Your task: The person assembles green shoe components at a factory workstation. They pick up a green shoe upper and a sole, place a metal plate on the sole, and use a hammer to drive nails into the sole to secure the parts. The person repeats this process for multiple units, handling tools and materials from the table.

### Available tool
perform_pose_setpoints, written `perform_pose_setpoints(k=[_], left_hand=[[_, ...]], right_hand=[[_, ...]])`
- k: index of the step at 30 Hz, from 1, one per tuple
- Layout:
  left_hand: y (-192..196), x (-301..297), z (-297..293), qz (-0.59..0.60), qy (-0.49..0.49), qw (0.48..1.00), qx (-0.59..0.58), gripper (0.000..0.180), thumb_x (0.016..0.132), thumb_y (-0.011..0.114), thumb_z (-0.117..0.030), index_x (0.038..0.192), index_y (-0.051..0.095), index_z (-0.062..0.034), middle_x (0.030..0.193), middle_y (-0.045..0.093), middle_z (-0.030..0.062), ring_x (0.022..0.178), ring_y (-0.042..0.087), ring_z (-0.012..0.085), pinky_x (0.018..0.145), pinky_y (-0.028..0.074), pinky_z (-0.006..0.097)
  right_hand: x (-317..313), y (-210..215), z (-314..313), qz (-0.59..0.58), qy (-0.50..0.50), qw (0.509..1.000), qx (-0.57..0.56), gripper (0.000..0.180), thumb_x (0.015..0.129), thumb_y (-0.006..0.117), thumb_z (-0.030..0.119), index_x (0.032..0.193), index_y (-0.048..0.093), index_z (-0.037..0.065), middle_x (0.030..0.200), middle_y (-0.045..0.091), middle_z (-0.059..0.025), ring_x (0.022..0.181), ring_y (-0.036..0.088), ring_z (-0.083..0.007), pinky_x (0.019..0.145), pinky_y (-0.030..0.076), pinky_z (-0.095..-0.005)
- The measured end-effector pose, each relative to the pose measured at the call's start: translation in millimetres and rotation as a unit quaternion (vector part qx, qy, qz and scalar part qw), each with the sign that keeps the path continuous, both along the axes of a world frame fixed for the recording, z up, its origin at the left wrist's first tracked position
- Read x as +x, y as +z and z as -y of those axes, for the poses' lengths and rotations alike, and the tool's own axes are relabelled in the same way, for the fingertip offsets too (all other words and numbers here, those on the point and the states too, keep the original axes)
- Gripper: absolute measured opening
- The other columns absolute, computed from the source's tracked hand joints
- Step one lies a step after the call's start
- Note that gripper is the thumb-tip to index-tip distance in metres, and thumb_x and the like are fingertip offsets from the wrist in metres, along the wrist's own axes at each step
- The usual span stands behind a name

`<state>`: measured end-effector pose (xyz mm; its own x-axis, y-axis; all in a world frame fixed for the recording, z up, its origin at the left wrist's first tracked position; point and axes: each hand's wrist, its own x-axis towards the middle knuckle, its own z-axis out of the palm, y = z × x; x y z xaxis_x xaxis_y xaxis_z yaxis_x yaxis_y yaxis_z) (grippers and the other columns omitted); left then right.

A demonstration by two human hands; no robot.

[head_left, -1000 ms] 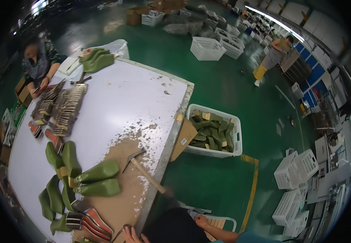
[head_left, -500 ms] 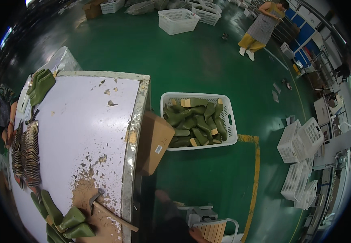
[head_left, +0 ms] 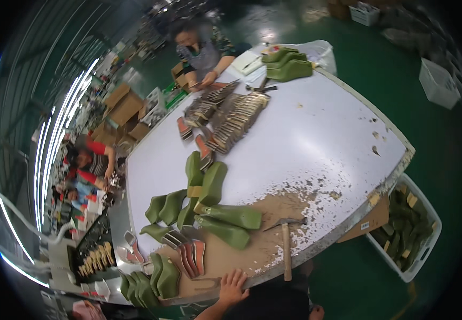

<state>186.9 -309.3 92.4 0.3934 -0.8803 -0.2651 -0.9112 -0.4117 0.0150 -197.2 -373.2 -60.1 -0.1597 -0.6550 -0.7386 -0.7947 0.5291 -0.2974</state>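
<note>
The left hand [head_left: 233, 287] rests, fingers spread and empty, on the near edge of the table [head_left: 316, 133], probably for support; the right hand [head_left: 316, 312] shows too little to tell its grip; 1 hammer [head_left: 287, 248] lies to the left hand's right, head inward, handle overhanging toward the person, perhaps for easy grasping; its long axis runs away from the body.

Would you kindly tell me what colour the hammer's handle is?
The handle is light brown, like bare wood; it shows best in the head view.
</note>
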Motion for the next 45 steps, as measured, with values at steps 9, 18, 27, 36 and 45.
perform_pose_setpoints(k=[9, 18, 27, 36, 45], left_hand=[[-2.5, -5.9, -8.1, -0.041, 0.021, 0.998, -0.042, 0.071, 0.082, 0.065, -0.056, 0.145, 0.052, -0.0252, 0.152, 0.046, 0.0049, 0.145, 0.035, 0.0274, 0.118, 0.022, 0.055], [-7.5, 3.1, -18.9, -0.084, 0.035, 0.991, -0.102, 0.071, 0.088, 0.061, -0.058, 0.151, 0.045, -0.0296, 0.155, 0.044, 0.002, 0.143, 0.039, 0.0251, 0.116, 0.026, 0.056], [-1.2, 8.0, -36.1, -0.189, 0.106, 0.941, -0.261, 0.053, 0.088, 0.07, -0.033, 0.135, 0.058, -0.0102, 0.15, 0.051, 0.006, 0.14, 0.045, 0.0246, 0.115, 0.036, 0.046], [-61.2, -93.3, -303.3, -0.203, 0.667, 0.667, -0.262, 0.014, 0.081, 0.063, -0.005, 0.092, 0.071, -0.0049, 0.092, 0.07, 0.0177, 0.088, 0.067, 0.038, 0.079, 0.056, 0.047], [-256.6, -271.1, -429.4, -0.339, 0.659, 0.664, 0.095, 0.044, 0.09, 0.058, -0.016, 0.133, 0.054, -0.009, 0.127, 0.06, 0.0167, 0.109, 0.064, 0.0356, 0.091, 0.055, 0.048]], right_hand=[[89.2, 114.1, 158.8, 0.223, -0.045, 0.925, -0.305, 0.018, 0.103, 0.052, 0.011, 0.113, 0.059, -0.002, 0.101, 0.06, -0.0106, 0.091, 0.057, -0.0206, 0.083, 0.049, -0.0361], [269.4, 181.2, 140.3, 0.39, 0.28, 0.8, -0.36, 0.012, 0.093, 0.058, 0.004, 0.103, 0.063, -0.001, 0.104, 0.063, -0.019, 0.098, 0.062, -0.0363, 0.088, 0.049, -0.0428], [356.0, 146.4, 76.9, 0.26, 0.566, 0.675, -0.395, 0.029, 0.091, 0.062, 0.009, 0.12, 0.063, 0.004, 0.131, 0.06, -0.0184, 0.123, 0.054, -0.0412, 0.102, 0.041, -0.0499], [336.0, 119.6, 74.4, 0.169, 0.601, 0.661, -0.417, 0.029, 0.101, 0.05, 0.007, 0.127, 0.059, -0.002, 0.142, 0.053, -0.0231, 0.132, 0.049, -0.0395, 0.113, 0.034, -0.0469], [335.9, 111.0, 81.7, 0.13, 0.625, 0.64, -0.428, 0.039, 0.108, 0.039, 0.016, 0.137, 0.048, -0.009, 0.148, 0.045, -0.0235, 0.137, 0.042, -0.035, 0.117, 0.029, -0.0434]])
